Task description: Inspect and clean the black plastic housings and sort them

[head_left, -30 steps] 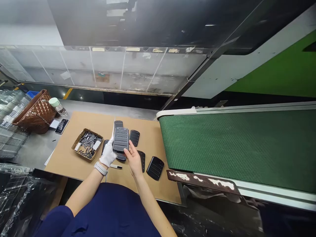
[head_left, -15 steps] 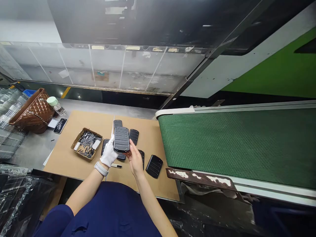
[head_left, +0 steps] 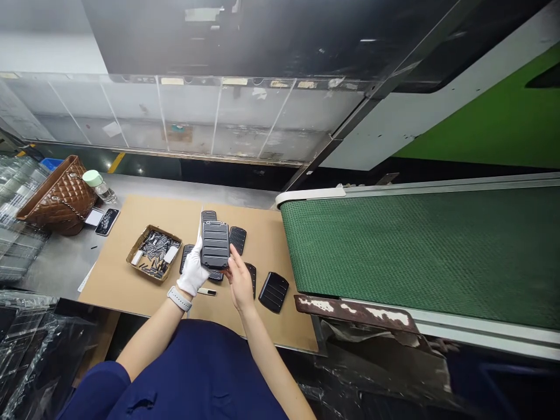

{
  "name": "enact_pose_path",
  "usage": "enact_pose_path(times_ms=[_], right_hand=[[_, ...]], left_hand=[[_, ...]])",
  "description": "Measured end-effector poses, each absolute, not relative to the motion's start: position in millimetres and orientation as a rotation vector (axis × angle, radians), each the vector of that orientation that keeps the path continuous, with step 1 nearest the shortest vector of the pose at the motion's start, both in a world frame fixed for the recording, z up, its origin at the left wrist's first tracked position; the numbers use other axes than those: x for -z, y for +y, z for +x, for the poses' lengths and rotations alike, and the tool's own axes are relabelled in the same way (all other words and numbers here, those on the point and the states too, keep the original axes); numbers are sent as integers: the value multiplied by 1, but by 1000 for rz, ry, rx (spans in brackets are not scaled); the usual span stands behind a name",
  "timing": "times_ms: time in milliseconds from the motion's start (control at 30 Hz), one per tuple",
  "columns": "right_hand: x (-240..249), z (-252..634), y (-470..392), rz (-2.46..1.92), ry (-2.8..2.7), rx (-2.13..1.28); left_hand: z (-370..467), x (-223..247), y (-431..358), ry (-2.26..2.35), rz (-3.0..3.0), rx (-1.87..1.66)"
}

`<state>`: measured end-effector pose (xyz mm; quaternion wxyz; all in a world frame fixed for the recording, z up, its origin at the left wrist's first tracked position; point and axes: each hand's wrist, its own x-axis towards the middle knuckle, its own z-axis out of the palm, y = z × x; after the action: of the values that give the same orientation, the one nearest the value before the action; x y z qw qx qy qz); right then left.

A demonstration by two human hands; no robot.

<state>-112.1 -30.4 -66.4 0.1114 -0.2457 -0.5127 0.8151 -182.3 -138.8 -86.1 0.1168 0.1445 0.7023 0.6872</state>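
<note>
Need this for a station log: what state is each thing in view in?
Left hand: gloved, holding the ribbed part
Right hand: bare, holding the part's edge
Ribbed part: raised, ribbed side showing
Tray: open, partly filled
Bottle: capped
Phone: face up
Handbag: open or shut unclear
Wristband: worn
Conveyor belt: running or stopped, cannot tell

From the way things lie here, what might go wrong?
The ribbed black part could slip from the gloved left hand and bare right hand and scuff the loose parts close by. The left hand might also bump the tray, spilling its small pieces.
</note>
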Motion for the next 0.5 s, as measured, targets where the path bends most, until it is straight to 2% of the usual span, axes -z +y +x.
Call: enact_pose_path(times_ms=[500], right_hand=[[71,-113,-32,-675,-1552,-2349]], left_hand=[[-186,82,-138,2048,490,-2037]])
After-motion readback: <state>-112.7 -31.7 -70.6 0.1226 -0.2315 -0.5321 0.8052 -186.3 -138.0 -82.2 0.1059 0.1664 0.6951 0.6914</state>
